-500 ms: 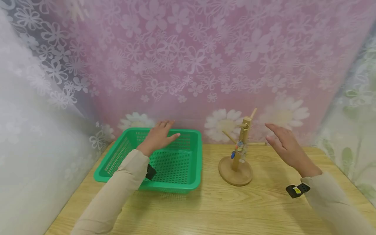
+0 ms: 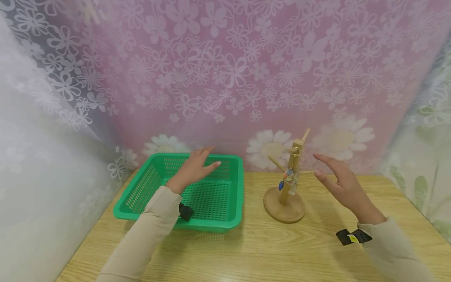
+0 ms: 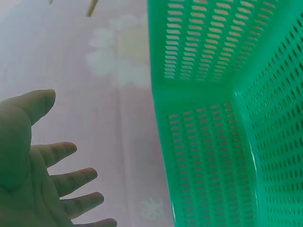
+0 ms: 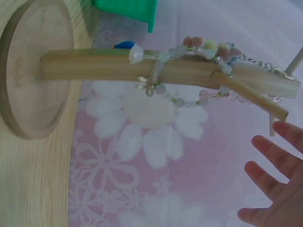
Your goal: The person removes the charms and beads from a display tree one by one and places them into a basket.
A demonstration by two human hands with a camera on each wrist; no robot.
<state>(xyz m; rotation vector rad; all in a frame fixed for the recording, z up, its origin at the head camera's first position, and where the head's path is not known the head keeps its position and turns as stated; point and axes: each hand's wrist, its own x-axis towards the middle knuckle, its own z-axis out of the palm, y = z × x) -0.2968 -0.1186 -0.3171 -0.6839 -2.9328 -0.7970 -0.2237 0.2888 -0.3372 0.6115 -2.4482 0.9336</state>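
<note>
One wooden stand (image 4: 182, 72) | long axis upright | pegs (image 4: 251, 97) pointing outward

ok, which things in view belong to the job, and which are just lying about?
Likely the job:
wooden stand, nearest the right hand
beaded strings hanging on it
green basket, nearest the left hand

Likely just setting, nothing really loose:
table
floral backdrop
black wrist straps, worn
</note>
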